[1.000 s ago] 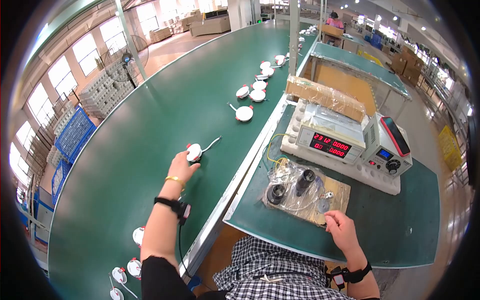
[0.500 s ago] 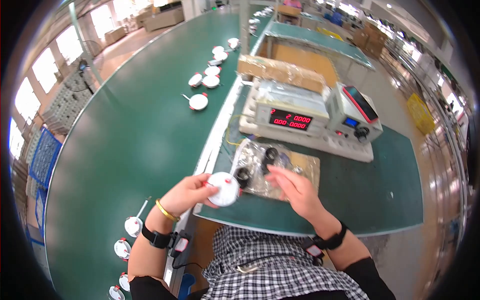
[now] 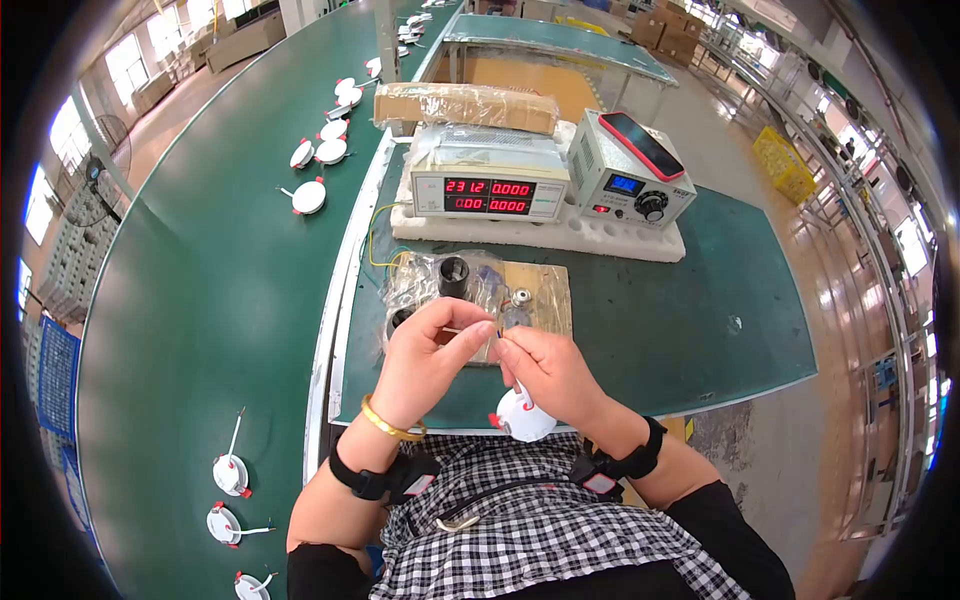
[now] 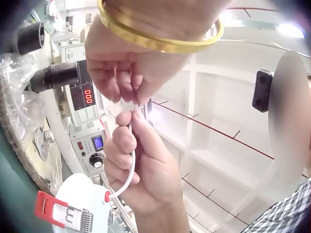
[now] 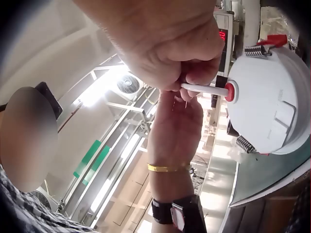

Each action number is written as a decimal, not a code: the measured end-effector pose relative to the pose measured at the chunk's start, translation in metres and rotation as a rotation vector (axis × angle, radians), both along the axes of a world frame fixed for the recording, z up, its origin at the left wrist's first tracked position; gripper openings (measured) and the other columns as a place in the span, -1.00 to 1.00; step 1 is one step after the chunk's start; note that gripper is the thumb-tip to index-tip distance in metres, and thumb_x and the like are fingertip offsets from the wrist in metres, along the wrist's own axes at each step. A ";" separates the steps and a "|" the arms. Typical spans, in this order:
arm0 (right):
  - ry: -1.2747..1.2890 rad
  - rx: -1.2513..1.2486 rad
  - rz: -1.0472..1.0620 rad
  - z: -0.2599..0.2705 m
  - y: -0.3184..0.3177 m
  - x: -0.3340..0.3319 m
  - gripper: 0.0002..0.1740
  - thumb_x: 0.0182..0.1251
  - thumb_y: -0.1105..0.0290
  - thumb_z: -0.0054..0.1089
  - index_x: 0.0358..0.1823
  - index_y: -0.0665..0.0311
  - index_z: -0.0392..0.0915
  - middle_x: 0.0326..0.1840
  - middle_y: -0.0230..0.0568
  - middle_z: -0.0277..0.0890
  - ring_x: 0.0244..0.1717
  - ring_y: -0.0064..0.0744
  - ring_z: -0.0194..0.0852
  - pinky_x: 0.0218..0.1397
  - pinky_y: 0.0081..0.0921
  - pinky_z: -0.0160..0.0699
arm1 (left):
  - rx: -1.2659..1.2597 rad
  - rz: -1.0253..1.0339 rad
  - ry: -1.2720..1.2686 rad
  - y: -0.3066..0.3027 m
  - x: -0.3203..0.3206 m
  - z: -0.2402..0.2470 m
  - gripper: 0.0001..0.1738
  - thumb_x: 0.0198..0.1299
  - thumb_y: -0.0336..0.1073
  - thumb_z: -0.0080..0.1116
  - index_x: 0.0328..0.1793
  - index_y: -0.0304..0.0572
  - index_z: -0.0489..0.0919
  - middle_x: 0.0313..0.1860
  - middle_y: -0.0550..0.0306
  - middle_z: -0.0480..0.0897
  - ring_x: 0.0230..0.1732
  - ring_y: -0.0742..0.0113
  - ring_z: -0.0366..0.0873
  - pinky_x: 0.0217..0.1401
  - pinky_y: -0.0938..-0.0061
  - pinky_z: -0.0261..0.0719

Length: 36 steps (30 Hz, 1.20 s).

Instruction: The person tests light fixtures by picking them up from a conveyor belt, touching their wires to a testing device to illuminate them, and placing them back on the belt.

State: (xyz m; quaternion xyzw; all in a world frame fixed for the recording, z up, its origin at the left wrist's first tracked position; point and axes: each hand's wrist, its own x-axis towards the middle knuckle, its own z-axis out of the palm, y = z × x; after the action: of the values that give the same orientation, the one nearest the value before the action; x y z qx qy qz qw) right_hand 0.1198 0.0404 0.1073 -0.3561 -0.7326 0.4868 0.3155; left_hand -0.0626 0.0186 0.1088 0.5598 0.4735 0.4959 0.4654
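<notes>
A round white downlight (image 3: 527, 418) with red-tipped spring clips hangs below my right hand (image 3: 545, 368) near the bench's front edge. In the left wrist view its white cable (image 4: 132, 170) runs up from a red grommet. My right hand grips this cable close to its end, thumb against curled fingers. My left hand (image 3: 428, 350) meets it from the other side, thumb and fingertips pinching the tip of the cable, where thin wire ends show partly hidden. Behind the hands lies a wooden board (image 3: 540, 290) with black cylindrical sockets (image 3: 453, 272) and clear plastic film.
A power meter (image 3: 490, 195) with red digits and a grey box with a dial (image 3: 635, 170) stand on white foam (image 3: 640, 243) at the back of the bench. Left of me, several downlights (image 3: 310, 197) lie along the green conveyor (image 3: 220, 290).
My left hand took a downlight off the conveyor and brought it over to the bench. The right hand now holds it by its cable, and both hands have come together at the cable's end.
</notes>
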 end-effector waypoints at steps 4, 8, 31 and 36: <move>0.021 -0.015 -0.006 0.001 -0.003 0.005 -0.74 0.48 0.34 -0.10 -0.29 0.33 0.51 -0.59 -0.42 0.44 -0.62 -0.71 0.30 -0.55 -0.67 0.28 | -0.023 -0.004 -0.027 0.007 0.007 -0.008 -0.85 0.27 -0.35 0.17 -0.10 -0.26 0.56 -0.31 0.29 0.57 -0.24 0.58 0.51 -0.18 0.63 0.50; 0.093 0.023 -0.078 -0.002 -0.009 0.005 -0.73 0.49 0.32 -0.12 -0.27 0.33 0.50 -0.57 -0.42 0.43 -0.66 -0.72 0.26 -0.58 -0.68 0.25 | -0.244 -0.155 -0.479 0.005 0.013 -0.033 -0.80 0.34 -0.26 0.09 -0.04 -0.21 0.55 -0.22 0.31 0.58 -0.15 0.59 0.49 -0.03 0.60 0.48; -0.045 -0.085 -0.450 -0.051 0.047 0.042 -0.80 0.39 0.35 0.06 -0.32 0.36 0.46 -0.64 -0.40 0.35 -0.64 -0.64 0.20 -0.54 -0.59 0.26 | -0.551 -0.303 -0.550 -0.028 0.074 -0.095 -0.61 0.33 -0.31 0.10 0.16 -0.39 0.34 0.06 -0.01 0.57 -0.01 0.28 0.63 0.07 0.46 0.64; -0.442 0.096 -0.353 -0.069 0.066 0.041 -0.77 0.22 0.31 0.14 -0.39 0.37 0.52 -0.59 -0.05 0.47 -0.56 -0.21 0.44 -0.41 -0.34 0.43 | -0.654 -0.257 -0.632 -0.028 0.071 -0.102 -0.57 0.33 -0.37 0.06 0.28 -0.33 0.31 0.14 -0.02 0.53 0.07 0.21 0.59 0.14 0.41 0.62</move>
State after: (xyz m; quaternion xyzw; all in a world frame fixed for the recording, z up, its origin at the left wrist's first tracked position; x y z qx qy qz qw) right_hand 0.1607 0.1065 0.0384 -0.5604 -0.7324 0.2997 0.2442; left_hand 0.0083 -0.0097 0.0066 0.2597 0.3670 0.4052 0.7960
